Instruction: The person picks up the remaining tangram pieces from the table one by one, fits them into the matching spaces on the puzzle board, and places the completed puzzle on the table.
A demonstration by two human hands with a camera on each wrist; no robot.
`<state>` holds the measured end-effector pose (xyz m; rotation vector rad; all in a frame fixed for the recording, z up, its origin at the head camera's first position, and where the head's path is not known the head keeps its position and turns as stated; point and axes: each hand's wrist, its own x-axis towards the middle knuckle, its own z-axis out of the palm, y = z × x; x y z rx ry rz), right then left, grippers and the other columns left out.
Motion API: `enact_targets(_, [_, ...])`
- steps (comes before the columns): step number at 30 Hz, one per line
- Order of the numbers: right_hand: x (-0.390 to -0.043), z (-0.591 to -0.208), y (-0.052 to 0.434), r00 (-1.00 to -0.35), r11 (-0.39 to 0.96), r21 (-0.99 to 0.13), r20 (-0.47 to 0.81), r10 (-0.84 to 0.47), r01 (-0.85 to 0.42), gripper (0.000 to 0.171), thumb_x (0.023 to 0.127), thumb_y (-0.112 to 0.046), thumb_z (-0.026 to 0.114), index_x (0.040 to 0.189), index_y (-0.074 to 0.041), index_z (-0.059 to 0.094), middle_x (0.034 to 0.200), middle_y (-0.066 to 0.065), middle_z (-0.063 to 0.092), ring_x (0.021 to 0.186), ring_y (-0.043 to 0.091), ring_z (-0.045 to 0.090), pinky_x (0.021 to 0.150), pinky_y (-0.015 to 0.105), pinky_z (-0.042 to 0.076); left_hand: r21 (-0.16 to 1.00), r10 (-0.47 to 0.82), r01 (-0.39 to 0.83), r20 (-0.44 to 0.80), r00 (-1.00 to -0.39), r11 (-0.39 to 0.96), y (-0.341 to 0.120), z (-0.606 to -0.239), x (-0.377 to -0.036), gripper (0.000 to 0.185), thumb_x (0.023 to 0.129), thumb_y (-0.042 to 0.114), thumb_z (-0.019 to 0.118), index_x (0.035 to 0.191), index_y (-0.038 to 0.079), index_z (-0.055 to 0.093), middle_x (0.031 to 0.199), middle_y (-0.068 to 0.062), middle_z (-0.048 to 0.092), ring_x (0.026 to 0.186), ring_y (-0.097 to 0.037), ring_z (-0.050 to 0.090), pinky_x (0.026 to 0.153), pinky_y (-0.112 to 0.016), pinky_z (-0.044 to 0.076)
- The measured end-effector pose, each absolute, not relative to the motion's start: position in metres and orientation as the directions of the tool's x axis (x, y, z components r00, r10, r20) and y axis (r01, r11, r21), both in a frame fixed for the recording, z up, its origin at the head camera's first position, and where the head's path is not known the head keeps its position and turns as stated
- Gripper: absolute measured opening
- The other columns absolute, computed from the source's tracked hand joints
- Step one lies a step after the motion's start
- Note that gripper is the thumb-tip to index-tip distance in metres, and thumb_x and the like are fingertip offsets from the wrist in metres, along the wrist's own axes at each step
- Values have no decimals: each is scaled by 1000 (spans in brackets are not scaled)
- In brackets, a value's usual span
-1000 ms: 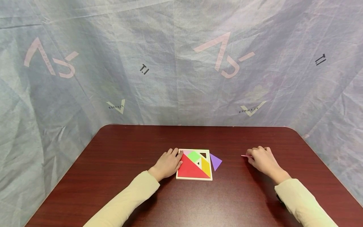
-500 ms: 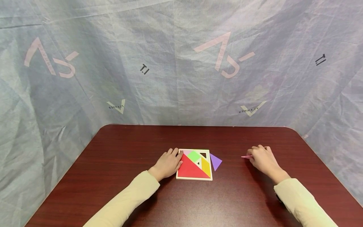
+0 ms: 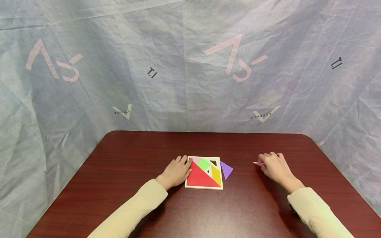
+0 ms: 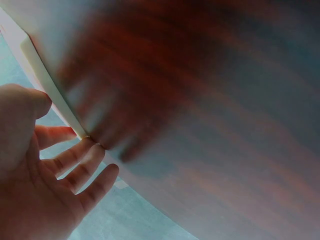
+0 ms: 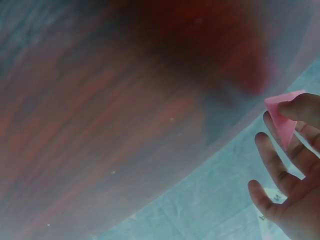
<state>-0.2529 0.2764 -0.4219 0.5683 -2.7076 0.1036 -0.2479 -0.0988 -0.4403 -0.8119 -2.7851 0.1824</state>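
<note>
In the head view my left hand rests at the left side of a white tangram tray. In the left wrist view its fairly straight fingers touch the edge of the tray. The tray holds a large red triangle, a green square, a yellow parallelogram and a pale pink piece, partly covered by a finger. Dark gaps show at its right side. Off to the right, above the table, my right hand pinches a small pink triangle between thumb and fingers.
A purple triangle lies against the tray's right edge. Everything stands on a dark red wooden table with rounded far corners. Behind it hangs a grey printed cloth.
The pink triangle tilts slightly in my right hand, showing more of its face than one second ago. My left hand and the tray stay put.
</note>
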Motion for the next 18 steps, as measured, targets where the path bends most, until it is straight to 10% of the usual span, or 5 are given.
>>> enact_targets(18, [-253, -419, 259, -812, 895, -15, 427, -398, -446, 25, 62, 2, 65, 66, -15, 47, 62, -5, 53, 71, 22, 49, 75, 48, 35, -181, 542, 514, 184, -820, 839, -98, -440, -248, 43, 94, 34, 47, 127, 9, 53, 118, -12, 50, 100, -26, 50, 79, -37, 47])
